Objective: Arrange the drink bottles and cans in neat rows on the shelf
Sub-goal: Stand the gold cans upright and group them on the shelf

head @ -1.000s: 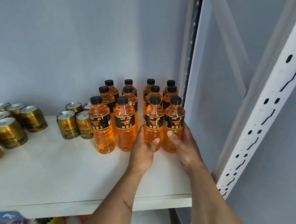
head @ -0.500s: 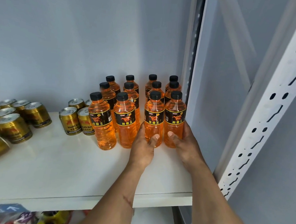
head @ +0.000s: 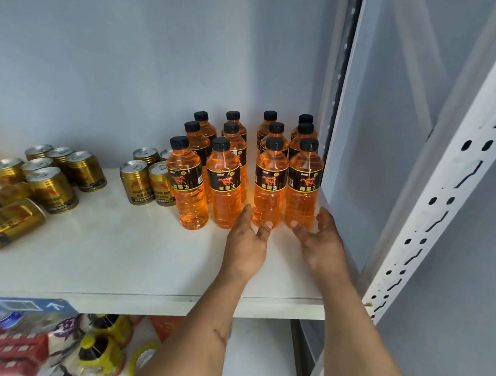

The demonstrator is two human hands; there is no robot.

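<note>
Lighting: soft, even, fairly bright; I see no hard shadows on the white shelf (head: 99,254), only faint ones under the cans (head: 51,189). Glow: orange bottles (head: 270,186) cast warm light on the shelf at their bases. Glare: small highlights on can tops and bottle shoulders. Distortion: wide-angle bending of the perforated upright (head: 429,214) at right. Blur: lower-left packages (head: 17,345) smeared; far-left cans soft; centre sharp enough that I read label characters.

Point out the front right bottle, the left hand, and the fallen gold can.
front right bottle (head: 304,182), head view, label
left hand (head: 248,246), head view, back of hand
fallen gold can (head: 9,223), head view, side
</note>
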